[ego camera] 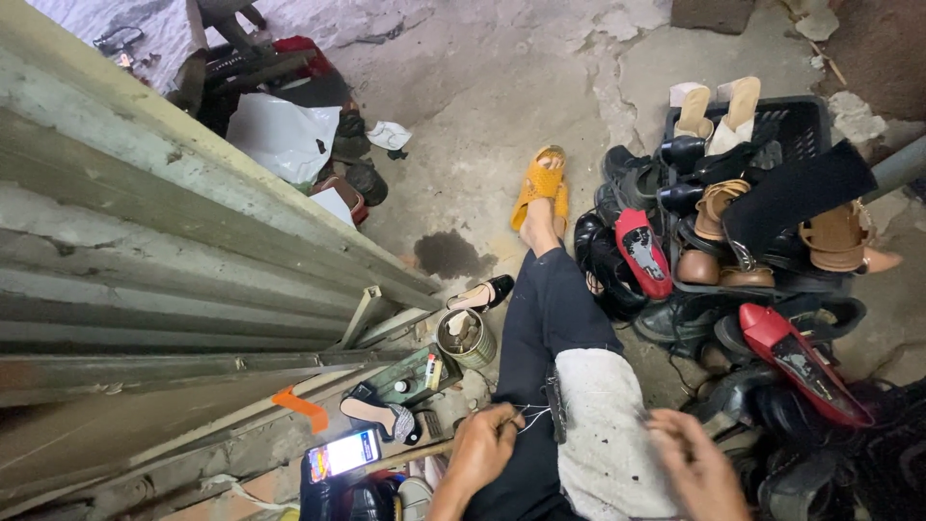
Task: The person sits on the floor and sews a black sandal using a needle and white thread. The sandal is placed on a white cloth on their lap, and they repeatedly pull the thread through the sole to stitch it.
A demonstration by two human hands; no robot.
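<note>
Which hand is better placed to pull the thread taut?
Probably the left hand: it pinches the thin white thread above the grey cloth. The right hand is blurred, apart from it.

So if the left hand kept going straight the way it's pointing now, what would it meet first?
The left hand points right, along the thread it pinches. It would probably meet the dark strap lying on the white cloth over the lap first, though depth is hard to judge.
</note>
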